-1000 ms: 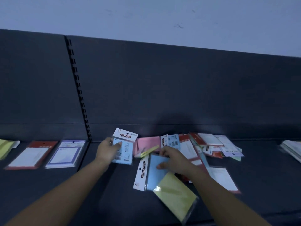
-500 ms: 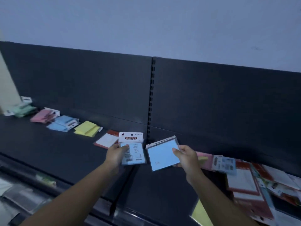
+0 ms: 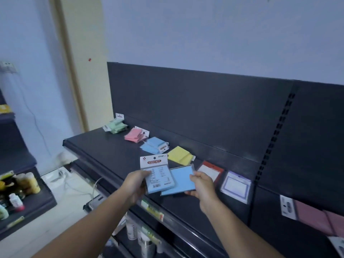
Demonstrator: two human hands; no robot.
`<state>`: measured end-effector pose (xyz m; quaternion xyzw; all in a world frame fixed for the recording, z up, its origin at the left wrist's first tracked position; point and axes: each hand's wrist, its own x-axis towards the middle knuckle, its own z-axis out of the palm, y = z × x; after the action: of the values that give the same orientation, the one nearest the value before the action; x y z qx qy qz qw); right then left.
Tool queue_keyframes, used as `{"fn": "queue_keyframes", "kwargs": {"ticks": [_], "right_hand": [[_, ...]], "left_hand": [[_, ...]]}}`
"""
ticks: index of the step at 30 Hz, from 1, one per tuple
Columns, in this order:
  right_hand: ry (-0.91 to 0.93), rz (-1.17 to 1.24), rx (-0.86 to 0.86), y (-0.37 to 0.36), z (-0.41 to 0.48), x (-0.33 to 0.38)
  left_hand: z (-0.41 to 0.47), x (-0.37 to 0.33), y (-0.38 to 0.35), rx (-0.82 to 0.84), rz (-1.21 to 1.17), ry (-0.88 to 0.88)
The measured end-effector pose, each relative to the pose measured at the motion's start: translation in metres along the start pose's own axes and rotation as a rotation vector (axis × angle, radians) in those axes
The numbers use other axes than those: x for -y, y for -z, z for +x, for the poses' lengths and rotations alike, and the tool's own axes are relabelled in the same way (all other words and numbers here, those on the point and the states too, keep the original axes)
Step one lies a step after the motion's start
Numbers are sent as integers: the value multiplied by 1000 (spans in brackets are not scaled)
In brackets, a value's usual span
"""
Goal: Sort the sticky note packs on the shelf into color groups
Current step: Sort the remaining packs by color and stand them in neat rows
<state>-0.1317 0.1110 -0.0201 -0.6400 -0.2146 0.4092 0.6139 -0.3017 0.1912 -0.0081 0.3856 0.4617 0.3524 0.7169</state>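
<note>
Your right palm hides the corner of the plain blue pack (image 3: 181, 180), and the pink packs (image 3: 316, 218) at far right are cut off by the frame edge. Left hand (image 3: 135, 184) pinches the labelled blue pack (image 3: 158, 175), right hand (image 3: 202, 186) grips the plain one, both above the shelf (image 3: 111, 148). Since half a second ago you've swung left: the green (image 3: 116, 125), pink, blue (image 3: 154, 146) and yellow (image 3: 179, 155) piles sit much closer.
</note>
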Motion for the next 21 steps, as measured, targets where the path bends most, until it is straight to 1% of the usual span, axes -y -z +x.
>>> {"fn": "queue_keyframes", "kwargs": {"ticks": [4, 8, 10, 16, 18, 21], "right_hand": [[-30, 36, 13, -59, 7, -12], [-91, 107, -31, -90, 19, -17], [-112, 141, -43, -100, 30, -15], [-112, 144, -29, -126, 85, -3], [-105, 149, -21, -135, 107, 4], [-83, 161, -32, -146, 140, 19]], "left_hand": [[23, -15, 44, -4, 17, 18], [47, -25, 64, -35, 27, 37], [61, -29, 65, -47, 20, 48], [112, -47, 53, -65, -11, 84], [134, -57, 48, -69, -32, 75], [164, -74, 37, -100, -2, 27]]}}
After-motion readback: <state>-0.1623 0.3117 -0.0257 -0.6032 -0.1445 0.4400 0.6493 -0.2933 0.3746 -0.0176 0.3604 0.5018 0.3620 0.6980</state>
